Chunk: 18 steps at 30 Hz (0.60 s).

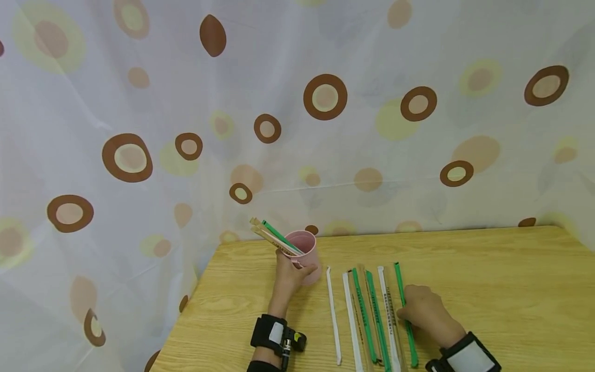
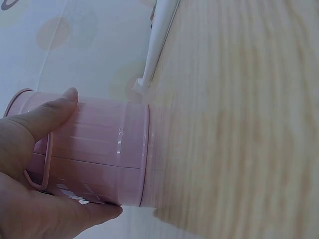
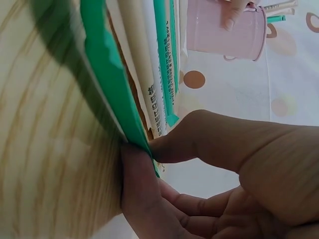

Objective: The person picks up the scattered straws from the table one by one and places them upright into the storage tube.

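Note:
A pink cup with a small side handle stands near the back edge of the table. My left hand grips it from the near side, thumb and fingers around its wall in the left wrist view. Several paper-wrapped straws, green, brown and white, lean in the cup toward the left. My right hand pinches a green paper-wrapped straw between thumb and forefinger, at the right end of a row. In the right wrist view this green straw lies low along the wood.
Several more wrapped straws in green, white and brown lie side by side left of the pinched one. A single white straw lies apart, nearer the cup. Behind the wooden table hangs a patterned curtain.

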Motion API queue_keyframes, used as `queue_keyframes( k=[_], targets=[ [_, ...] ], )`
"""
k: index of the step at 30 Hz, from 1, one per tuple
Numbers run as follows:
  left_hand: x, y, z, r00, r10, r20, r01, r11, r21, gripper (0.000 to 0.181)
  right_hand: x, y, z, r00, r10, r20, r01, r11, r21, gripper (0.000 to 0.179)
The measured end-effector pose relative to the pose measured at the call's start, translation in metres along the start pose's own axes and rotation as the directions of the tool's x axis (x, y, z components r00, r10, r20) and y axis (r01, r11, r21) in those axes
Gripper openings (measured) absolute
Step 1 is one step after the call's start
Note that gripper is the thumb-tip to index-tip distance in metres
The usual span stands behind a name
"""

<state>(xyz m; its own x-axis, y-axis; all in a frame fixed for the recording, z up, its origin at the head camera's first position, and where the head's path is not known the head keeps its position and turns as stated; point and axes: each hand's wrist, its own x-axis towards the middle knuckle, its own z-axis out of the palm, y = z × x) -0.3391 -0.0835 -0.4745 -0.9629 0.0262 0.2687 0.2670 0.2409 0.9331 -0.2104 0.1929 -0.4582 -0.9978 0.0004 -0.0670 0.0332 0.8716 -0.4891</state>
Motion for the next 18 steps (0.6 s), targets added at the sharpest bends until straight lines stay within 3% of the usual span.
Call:
queue_keyframes(
  k=[18],
  targets=[
    [-0.0002,0.0008,0.0006,1.0,0.004,-0.014,-0.004,0.999,0.033,0.097,-0.0014,-0.0007,-0.0039,0.999,0.024,0.029,-0.025,0.999,0.034,0.02]
  ],
)
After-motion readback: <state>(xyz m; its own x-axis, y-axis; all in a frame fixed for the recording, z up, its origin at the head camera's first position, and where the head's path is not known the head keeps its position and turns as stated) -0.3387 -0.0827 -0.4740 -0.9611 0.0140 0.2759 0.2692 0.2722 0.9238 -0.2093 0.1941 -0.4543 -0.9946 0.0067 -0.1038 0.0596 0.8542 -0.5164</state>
